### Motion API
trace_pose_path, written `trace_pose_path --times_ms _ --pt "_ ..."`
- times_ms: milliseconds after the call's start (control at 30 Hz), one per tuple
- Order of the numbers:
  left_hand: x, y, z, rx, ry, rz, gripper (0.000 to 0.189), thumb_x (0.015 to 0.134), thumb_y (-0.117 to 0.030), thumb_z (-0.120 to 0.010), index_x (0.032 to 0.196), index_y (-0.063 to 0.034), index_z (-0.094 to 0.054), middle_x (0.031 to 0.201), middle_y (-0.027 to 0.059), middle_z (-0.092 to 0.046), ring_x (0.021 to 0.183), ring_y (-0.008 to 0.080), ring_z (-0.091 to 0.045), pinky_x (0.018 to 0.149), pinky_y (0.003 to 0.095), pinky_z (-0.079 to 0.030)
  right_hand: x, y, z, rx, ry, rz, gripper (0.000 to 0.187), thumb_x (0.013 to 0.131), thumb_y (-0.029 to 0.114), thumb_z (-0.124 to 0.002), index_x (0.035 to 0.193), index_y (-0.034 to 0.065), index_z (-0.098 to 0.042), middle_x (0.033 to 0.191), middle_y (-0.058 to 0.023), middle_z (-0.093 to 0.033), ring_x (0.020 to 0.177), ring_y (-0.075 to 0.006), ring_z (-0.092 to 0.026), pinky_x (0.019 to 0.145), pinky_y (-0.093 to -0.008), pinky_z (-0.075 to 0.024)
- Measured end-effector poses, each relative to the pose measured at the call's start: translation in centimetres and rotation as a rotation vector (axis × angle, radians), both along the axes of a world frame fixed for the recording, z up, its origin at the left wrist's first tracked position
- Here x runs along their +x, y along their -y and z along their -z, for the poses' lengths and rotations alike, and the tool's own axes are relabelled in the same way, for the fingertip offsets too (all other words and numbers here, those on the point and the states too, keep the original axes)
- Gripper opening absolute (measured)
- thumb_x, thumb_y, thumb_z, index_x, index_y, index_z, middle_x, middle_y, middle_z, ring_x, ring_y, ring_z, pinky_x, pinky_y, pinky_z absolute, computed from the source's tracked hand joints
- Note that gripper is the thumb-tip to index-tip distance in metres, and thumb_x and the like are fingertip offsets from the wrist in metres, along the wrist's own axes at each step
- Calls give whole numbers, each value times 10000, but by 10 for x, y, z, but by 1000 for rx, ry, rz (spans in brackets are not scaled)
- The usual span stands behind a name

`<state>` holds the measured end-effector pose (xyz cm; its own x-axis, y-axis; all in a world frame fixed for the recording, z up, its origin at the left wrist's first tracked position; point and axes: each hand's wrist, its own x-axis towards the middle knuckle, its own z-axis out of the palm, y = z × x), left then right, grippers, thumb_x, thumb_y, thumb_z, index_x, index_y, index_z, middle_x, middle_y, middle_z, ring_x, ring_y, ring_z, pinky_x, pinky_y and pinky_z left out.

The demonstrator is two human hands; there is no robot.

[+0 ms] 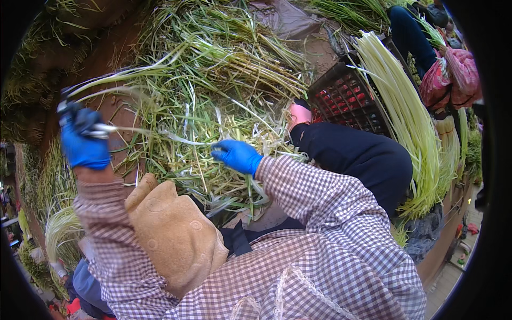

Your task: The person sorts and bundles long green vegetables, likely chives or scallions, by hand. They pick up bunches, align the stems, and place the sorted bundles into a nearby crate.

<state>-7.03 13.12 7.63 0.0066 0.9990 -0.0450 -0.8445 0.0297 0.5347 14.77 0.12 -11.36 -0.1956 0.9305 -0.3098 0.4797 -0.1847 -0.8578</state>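
Observation:
My left hand point(86, 138), in a blue glove with dark coverings on the fingers, is raised at the left and blurred. It grips a few long, pale green leafy stalks point(132, 73), whose leaves trail off to the right. A thin whitish strip of stalk point(182, 139) stretches from this hand across to my right hand point(239, 156). The blue-gloved fingertips of the right hand are pinched around the strip's end. Below both hands lies a heap of torn leaves and peelings point(224, 180). A bundle of thicker stalks point(256, 70) rests on the heap farther off.
A dark plastic crate point(348, 94) stands at the right, beside a long bundle of pale trimmed stalks point(400, 108). My bent knee point(360, 160) is next to it. A tan cushioned pad point(176, 232) lies against my lap. Other people point(416, 40) are at the upper right and lower left.

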Motion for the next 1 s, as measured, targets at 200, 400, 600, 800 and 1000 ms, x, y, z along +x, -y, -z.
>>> trace_pose_path --times_ms 200,400,600,800,1000 --pt "-40 15 -16 138 -59 134 191 889 -121 -303 880 16 -436 468 -35 -257 380 52 -220 397 193 -229 65 -70 70 94 173 358 299 818 216 -429 1081 95 -506 931 -170 -555 821 -310 -547 732 -355 -425" --pt "2 19 1 -190 317 261 332 880 -84 -322 1195 16 -339 587 -18 -376 415 59 -291 416 196 -273 65 -89 95 -308 523 147 269 798 178 -432 1034 100 -535 895 -131 -582 801 -287 -566 705 -364 -443" --pt "8 8 11 -20 266 522 324 907 -138 -246 1158 -8 -405 572 -9 -374 435 74 -296 436 207 -289 63 -96 70 -389 451 -228 254 773 249 -482 935 93 -599 939 -108 -582 810 -259 -569 708 -359 -446" --pt "20 25 31 -143 -32 523 374 899 -267 -306 1164 -22 -402 608 -29 -479 355 31 -225 345 172 -230 48 -76 -28 -311 -696 48 166 801 198 -529 891 72 -589 644 37 -499 553 -46 -416 511 -176 -363" --pt "47 58 45 -381 -492 644 396 870 -270 -406 1209 -70 -361 1156 74 -477 374 -7 -210 340 125 -235 13 -24 -91 -262 -797 74 211 826 198 -490 966 59 -565 685 21 -530 530 -36 -424 483 -161 -365"
